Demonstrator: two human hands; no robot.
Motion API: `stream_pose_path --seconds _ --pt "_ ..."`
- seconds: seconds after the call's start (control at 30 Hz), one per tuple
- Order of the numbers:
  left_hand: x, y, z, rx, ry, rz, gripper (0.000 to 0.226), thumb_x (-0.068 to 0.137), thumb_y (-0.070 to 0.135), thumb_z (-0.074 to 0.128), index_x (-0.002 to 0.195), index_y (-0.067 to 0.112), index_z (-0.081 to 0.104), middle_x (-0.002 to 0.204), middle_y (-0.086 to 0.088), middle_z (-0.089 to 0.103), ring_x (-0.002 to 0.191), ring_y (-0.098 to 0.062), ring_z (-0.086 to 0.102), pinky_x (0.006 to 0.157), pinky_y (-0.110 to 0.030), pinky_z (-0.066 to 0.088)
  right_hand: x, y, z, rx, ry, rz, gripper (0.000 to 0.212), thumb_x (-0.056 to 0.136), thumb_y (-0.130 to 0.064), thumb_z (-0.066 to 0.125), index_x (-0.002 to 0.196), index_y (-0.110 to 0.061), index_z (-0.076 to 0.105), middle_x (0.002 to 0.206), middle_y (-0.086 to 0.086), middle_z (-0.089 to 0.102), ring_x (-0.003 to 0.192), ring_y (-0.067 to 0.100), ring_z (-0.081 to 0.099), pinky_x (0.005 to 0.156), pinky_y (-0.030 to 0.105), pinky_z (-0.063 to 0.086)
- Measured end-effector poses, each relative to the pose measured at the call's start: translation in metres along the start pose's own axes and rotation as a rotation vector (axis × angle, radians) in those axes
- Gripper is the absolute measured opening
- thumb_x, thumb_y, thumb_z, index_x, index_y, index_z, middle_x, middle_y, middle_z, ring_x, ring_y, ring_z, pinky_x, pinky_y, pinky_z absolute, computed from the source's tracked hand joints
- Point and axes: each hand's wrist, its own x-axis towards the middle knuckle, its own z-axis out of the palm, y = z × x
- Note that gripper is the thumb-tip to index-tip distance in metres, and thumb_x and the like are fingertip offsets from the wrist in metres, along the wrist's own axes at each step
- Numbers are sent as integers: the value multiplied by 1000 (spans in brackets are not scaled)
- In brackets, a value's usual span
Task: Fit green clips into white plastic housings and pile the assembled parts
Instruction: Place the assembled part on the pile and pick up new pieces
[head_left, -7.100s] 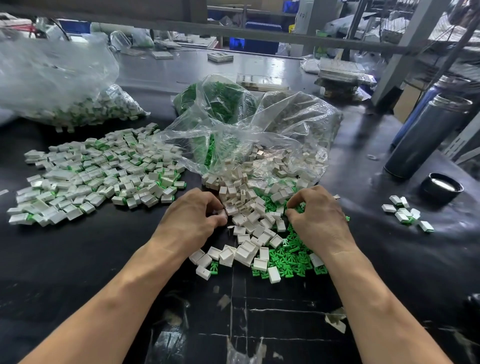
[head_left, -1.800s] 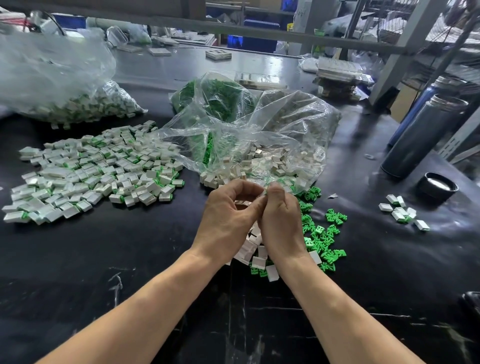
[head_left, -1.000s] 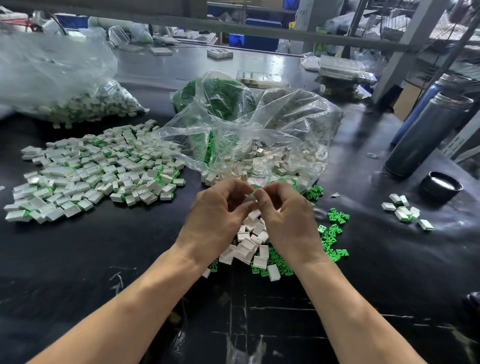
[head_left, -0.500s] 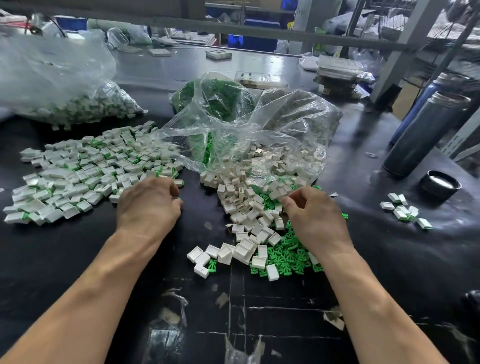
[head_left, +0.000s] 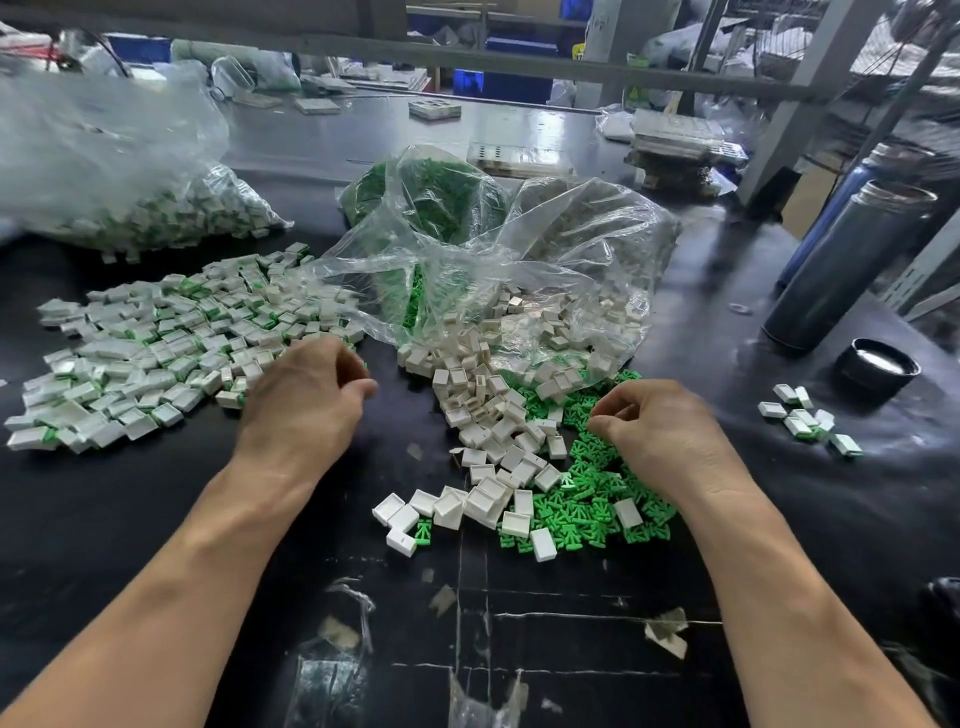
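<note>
A wide pile of assembled parts (head_left: 150, 353), white with green showing, covers the black table at the left. Loose white housings (head_left: 483, 410) spill from a clear bag (head_left: 561, 270) in the middle. Green clips (head_left: 587, 499) are scattered in front of them. My left hand (head_left: 306, 400) hovers at the right edge of the assembled pile, fingers loosely curled with nothing visible in them. My right hand (head_left: 660, 431) is down on the green clips, thumb and fingertips pinched together on a clip that is mostly hidden.
A bag of green clips (head_left: 431, 202) lies behind the housings bag, and a bag of assembled parts (head_left: 130, 208) sits at the far left. To the right are a steel flask (head_left: 841, 265), its black lid (head_left: 878, 364) and a small cluster of parts (head_left: 800, 415). Tape scraps mark the near table.
My hands split after working together at the centre. The left went to the assembled pile and is now drifting back right with nothing in it. The right dropped onto the green clips.
</note>
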Motion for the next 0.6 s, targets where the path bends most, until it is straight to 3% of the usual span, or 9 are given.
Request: stream_pose_path --seconds 0.07,0.17,0.33,0.6 --pt "-9 11 7 -145 -100 56 13 88 31 79 85 32 66 83 15 66 77 -3 63 65 -18 44 -1 -1 1 -29 -4 5 12 89 -40 79 84 -33 72 83 -15 69 86 11 66 91 41 58" --pt "-19 21 20 -253 -219 88 12 88 35 78 88 34 66 81 13 70 69 -3 68 65 -21 51 -1 -2 1 -107 -14 32 22 87 -51 78 89 -30 68 89 -10 67 91 16 64 91 40 55" --pt "-26 28 34 -206 -206 100 23 82 51 80 85 33 66 76 16 67 69 3 60 60 -17 40 -2 -5 1 -228 -36 39 24 90 -51 75 90 -30 64 89 -7 64 91 19 62 86 38 52" --pt "-25 29 33 -227 -229 65 21 80 46 84 79 33 68 76 18 69 72 1 64 64 -23 46 -3 -8 4 -231 -27 12 9 94 -37 71 93 -29 67 97 -4 69 98 24 64 90 38 53"
